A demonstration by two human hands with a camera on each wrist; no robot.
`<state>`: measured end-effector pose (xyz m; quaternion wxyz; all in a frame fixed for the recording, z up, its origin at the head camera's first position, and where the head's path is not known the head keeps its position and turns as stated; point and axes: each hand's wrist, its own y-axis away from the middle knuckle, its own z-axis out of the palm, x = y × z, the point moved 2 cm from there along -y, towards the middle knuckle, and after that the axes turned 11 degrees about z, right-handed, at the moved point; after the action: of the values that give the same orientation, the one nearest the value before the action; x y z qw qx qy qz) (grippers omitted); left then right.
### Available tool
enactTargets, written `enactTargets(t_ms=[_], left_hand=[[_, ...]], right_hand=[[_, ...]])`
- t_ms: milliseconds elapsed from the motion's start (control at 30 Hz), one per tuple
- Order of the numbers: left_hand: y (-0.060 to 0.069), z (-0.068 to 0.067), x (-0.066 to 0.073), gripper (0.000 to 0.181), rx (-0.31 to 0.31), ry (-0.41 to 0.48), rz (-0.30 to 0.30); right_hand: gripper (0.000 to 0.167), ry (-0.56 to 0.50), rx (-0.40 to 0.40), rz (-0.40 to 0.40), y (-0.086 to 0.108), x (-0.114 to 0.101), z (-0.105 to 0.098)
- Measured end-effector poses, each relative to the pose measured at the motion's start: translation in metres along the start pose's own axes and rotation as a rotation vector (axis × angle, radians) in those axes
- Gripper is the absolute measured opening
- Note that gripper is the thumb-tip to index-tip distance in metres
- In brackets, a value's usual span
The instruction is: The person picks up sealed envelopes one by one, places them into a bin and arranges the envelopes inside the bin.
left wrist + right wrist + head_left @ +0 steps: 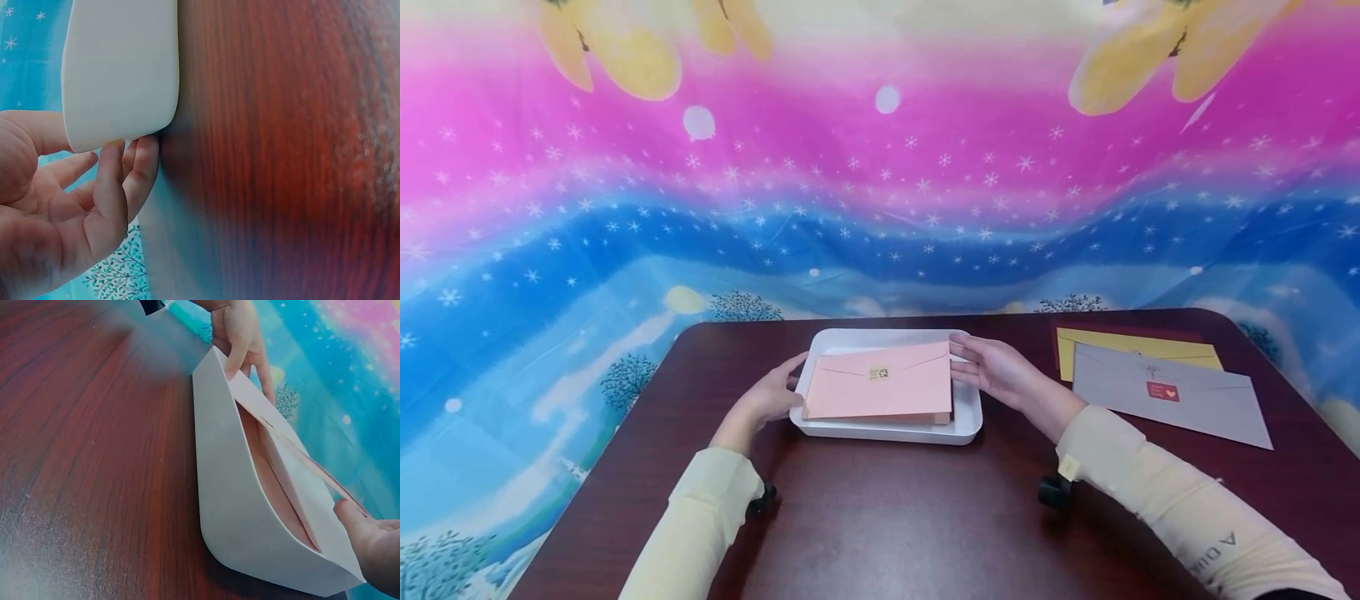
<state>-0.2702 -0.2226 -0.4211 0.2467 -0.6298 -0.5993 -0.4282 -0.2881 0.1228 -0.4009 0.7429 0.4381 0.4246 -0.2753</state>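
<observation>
White tray (887,434) on wooden table (880,525), pink envelope (846,393) inside, a hand at each end.
Left hand (770,395) grips tray's left end, thumb against fingers; right hand (1009,375) at right end, can't tell if pinching. Tray sits between both; probably light, stiff, smooth, best held at short ends. Envelope thin, bendable, may slide.
</observation>
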Motion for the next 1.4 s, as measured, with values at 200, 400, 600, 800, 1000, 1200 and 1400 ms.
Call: enactTargets(t_ms=[200, 400, 600, 800, 1000, 1200, 1400], left_hand=[[0.000, 0.000, -0.002, 0.093, -0.001, 0.008, 0.003], [0.000, -0.001, -0.001, 0.094, -0.007, 0.027, 0.015], [0.000, -0.001, 0.000, 0.094, -0.007, 0.027, 0.016], [0.000, -0.001, -0.001, 0.092, 0.001, 0.017, 0.016], [-0.001, 0.000, -0.003, 0.091, -0.003, 0.009, 0.012], [0.000, -0.001, -0.003, 0.092, -0.009, 0.031, 0.013], [0.000, -0.001, -0.004, 0.094, -0.013, 0.040, 0.013]], right_hand=[[0.057, -0.005, -0.055, -0.007, 0.001, 0.002, -0.002], [0.059, 0.016, -0.108, -0.021, 0.001, 0.005, 0.001], [0.058, 0.047, -0.139, -0.057, 0.002, 0.006, 0.001], [0.054, 0.089, -0.144, -0.082, 0.003, 0.003, -0.003], [0.054, 0.134, -0.163, -0.128, 0.012, -0.008, -0.005], [0.058, 0.213, -0.158, -0.180, 0.025, -0.023, -0.009], [0.060, 0.234, -0.111, -0.213, 0.038, -0.028, -0.015]])
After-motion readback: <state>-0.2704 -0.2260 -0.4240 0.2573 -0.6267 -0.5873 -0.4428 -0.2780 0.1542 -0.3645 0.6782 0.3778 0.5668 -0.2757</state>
